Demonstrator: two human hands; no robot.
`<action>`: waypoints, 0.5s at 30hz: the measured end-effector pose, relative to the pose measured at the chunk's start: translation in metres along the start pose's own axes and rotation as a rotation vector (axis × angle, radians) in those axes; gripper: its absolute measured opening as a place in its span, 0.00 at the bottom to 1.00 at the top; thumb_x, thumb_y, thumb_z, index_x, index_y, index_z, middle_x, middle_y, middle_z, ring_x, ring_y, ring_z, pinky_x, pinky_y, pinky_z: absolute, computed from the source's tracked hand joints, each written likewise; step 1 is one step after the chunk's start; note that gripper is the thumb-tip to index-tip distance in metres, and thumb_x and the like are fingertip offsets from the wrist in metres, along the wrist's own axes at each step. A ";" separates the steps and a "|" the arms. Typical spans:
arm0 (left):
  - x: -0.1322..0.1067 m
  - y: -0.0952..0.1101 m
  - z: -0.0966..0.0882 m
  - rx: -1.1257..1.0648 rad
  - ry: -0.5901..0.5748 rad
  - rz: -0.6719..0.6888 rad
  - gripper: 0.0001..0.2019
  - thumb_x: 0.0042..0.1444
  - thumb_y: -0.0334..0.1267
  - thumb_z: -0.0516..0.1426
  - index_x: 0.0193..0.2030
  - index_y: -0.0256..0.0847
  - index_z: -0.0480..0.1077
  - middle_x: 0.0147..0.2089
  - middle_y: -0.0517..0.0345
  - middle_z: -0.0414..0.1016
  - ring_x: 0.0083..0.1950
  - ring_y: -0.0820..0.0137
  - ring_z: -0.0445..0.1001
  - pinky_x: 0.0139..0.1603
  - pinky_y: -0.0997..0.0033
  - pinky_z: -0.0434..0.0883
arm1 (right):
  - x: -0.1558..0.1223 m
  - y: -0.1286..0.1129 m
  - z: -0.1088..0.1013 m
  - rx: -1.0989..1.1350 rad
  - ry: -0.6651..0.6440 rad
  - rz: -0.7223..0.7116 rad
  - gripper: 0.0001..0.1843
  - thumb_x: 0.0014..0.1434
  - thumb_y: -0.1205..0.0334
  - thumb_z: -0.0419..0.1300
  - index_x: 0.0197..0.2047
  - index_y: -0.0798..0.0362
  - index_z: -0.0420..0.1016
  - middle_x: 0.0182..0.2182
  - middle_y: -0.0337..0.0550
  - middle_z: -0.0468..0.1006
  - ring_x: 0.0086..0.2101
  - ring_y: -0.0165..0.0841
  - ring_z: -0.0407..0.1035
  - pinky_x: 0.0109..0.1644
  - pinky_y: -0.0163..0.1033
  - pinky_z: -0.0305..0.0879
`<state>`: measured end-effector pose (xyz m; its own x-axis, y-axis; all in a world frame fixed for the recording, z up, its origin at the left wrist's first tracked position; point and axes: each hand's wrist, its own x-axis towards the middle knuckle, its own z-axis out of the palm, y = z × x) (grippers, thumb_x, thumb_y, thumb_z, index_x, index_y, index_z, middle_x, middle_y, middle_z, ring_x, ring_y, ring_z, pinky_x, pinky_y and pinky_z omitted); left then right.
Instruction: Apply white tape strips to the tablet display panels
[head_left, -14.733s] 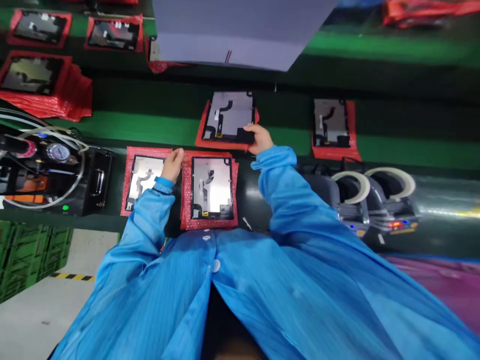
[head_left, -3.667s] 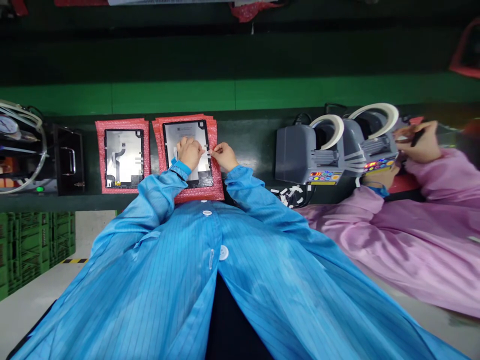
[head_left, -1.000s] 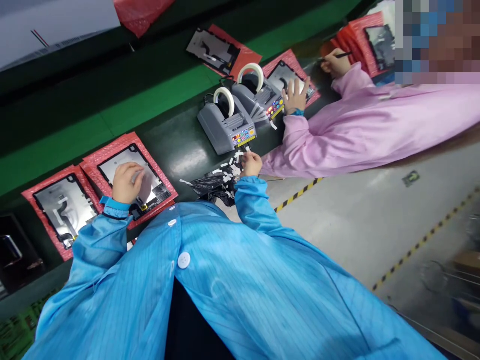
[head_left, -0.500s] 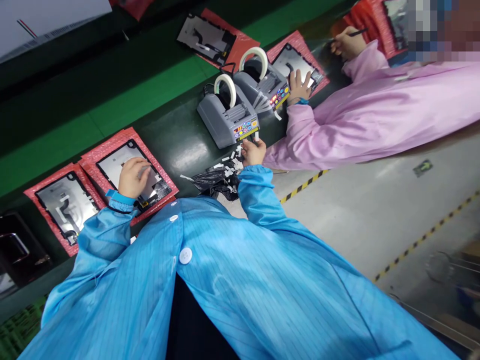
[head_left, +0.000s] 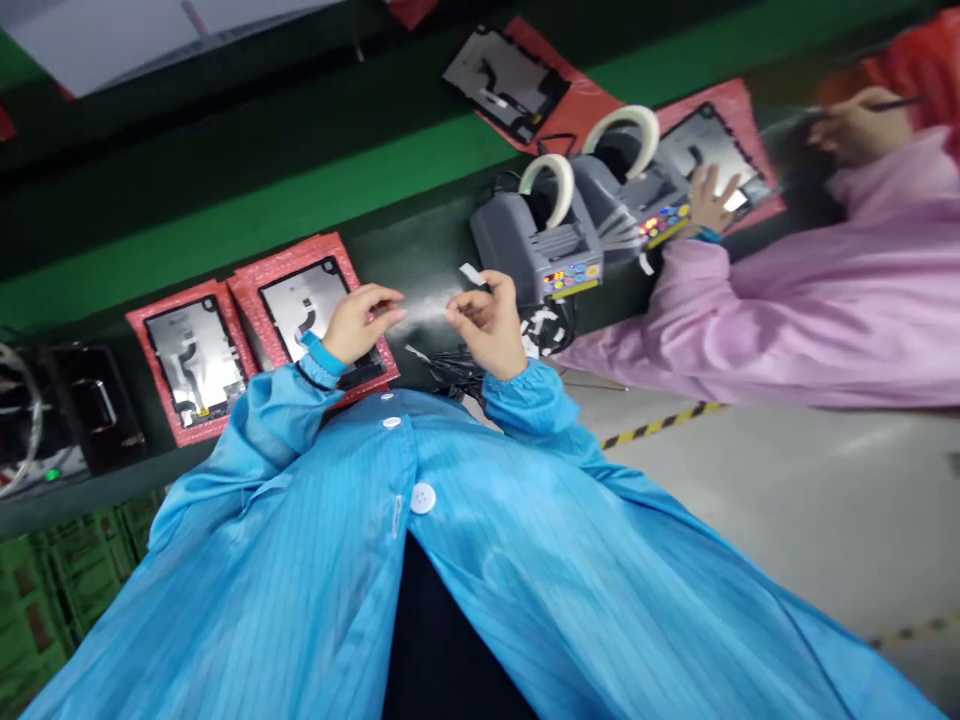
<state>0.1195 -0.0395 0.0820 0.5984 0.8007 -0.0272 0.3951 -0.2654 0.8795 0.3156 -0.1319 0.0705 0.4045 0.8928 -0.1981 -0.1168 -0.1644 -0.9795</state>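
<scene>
My right hand [head_left: 491,328] is raised beside the nearer tape dispenser [head_left: 517,245], its fingers bent. A short strip of white tape [head_left: 471,273] clings to the index fingertip. Facing it, my left hand [head_left: 360,325] hovers over the lower right part of a flat display panel [head_left: 289,305], which lies on red bubble wrap [head_left: 341,250]. The left thumb and fingers curve toward the right hand with a gap between them, and I see nothing in them. Another panel [head_left: 196,355] with a dark flex cable lies on red wrap to the left.
A second tape dispenser [head_left: 626,190] stands behind the first. Tape scraps and a black plastic bag [head_left: 457,370] hang at the bench edge. At the right, a co-worker's pink sleeve [head_left: 780,310] reaches across, one hand [head_left: 711,200] on another panel. Black equipment [head_left: 90,400] stands far left.
My right hand has come away from the tape dispenser's front, carrying a strip of tape. My left hand has lifted and turned toward it. The whole view has shifted with my head.
</scene>
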 end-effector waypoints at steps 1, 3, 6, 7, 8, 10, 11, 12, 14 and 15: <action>0.000 0.001 0.000 -0.030 0.000 -0.012 0.09 0.54 0.42 0.63 0.39 0.40 0.76 0.37 0.56 0.76 0.39 0.67 0.73 0.46 0.67 0.69 | 0.002 -0.001 0.014 -0.004 -0.076 0.014 0.33 0.44 0.59 0.73 0.49 0.46 0.61 0.30 0.33 0.72 0.34 0.30 0.70 0.41 0.38 0.69; -0.002 0.000 -0.003 -0.068 0.002 -0.036 0.07 0.53 0.40 0.64 0.33 0.40 0.75 0.33 0.57 0.75 0.37 0.68 0.72 0.44 0.68 0.68 | 0.007 0.000 0.036 -0.008 -0.200 0.031 0.33 0.43 0.58 0.73 0.49 0.47 0.62 0.31 0.34 0.72 0.35 0.31 0.71 0.41 0.38 0.69; -0.011 -0.009 -0.009 -0.085 0.049 -0.081 0.08 0.54 0.38 0.63 0.26 0.40 0.72 0.30 0.59 0.73 0.35 0.69 0.71 0.43 0.68 0.67 | 0.015 0.003 0.053 -0.007 -0.291 0.066 0.35 0.42 0.58 0.74 0.49 0.48 0.62 0.31 0.34 0.72 0.35 0.31 0.71 0.40 0.37 0.68; -0.015 -0.012 -0.011 -0.087 0.078 -0.098 0.08 0.54 0.36 0.63 0.25 0.40 0.72 0.29 0.59 0.73 0.35 0.69 0.71 0.43 0.68 0.67 | 0.018 0.004 0.056 -0.008 -0.295 0.083 0.35 0.41 0.58 0.74 0.49 0.48 0.61 0.31 0.34 0.72 0.34 0.30 0.71 0.39 0.37 0.68; -0.018 -0.016 -0.013 -0.089 0.107 -0.116 0.08 0.54 0.35 0.63 0.25 0.40 0.71 0.29 0.59 0.73 0.35 0.69 0.71 0.43 0.69 0.67 | 0.020 0.004 0.058 -0.009 -0.292 0.101 0.35 0.40 0.58 0.75 0.48 0.48 0.61 0.31 0.34 0.72 0.34 0.30 0.71 0.39 0.37 0.68; -0.022 -0.021 -0.015 -0.095 0.153 -0.152 0.08 0.54 0.34 0.62 0.25 0.39 0.72 0.29 0.59 0.74 0.35 0.69 0.71 0.43 0.69 0.66 | 0.025 0.005 0.062 -0.007 -0.284 0.132 0.36 0.39 0.59 0.75 0.47 0.48 0.61 0.30 0.33 0.72 0.33 0.30 0.71 0.38 0.36 0.67; -0.024 -0.023 -0.016 -0.099 0.166 -0.170 0.08 0.54 0.34 0.63 0.25 0.39 0.72 0.29 0.59 0.74 0.35 0.69 0.71 0.43 0.69 0.66 | 0.027 0.006 0.064 -0.005 -0.287 0.145 0.36 0.39 0.60 0.75 0.47 0.48 0.61 0.30 0.33 0.72 0.33 0.30 0.71 0.37 0.36 0.67; -0.026 -0.025 -0.017 -0.104 0.176 -0.186 0.07 0.54 0.34 0.63 0.26 0.40 0.72 0.29 0.59 0.74 0.35 0.69 0.71 0.43 0.69 0.66 | 0.028 0.007 0.066 -0.004 -0.299 0.155 0.35 0.39 0.60 0.75 0.47 0.48 0.60 0.29 0.32 0.72 0.32 0.30 0.71 0.37 0.35 0.67; -0.028 -0.028 -0.018 -0.113 0.189 -0.212 0.07 0.54 0.34 0.63 0.26 0.40 0.72 0.28 0.60 0.74 0.35 0.69 0.71 0.44 0.69 0.66 | 0.031 0.010 0.071 -0.011 -0.338 0.160 0.35 0.40 0.59 0.75 0.47 0.47 0.60 0.28 0.31 0.72 0.32 0.29 0.71 0.36 0.35 0.67; -0.029 -0.030 -0.019 -0.114 0.194 -0.222 0.08 0.54 0.35 0.63 0.26 0.40 0.72 0.28 0.60 0.74 0.35 0.69 0.71 0.44 0.69 0.66 | 0.032 0.012 0.074 -0.021 -0.360 0.153 0.35 0.40 0.58 0.75 0.47 0.47 0.60 0.28 0.30 0.72 0.31 0.29 0.72 0.36 0.35 0.68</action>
<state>0.0774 -0.0448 0.0655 0.3575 0.9229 -0.1427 0.4137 -0.0195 0.9102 0.2596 -0.0744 0.0556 0.0390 0.9467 -0.3197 -0.1308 -0.3124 -0.9409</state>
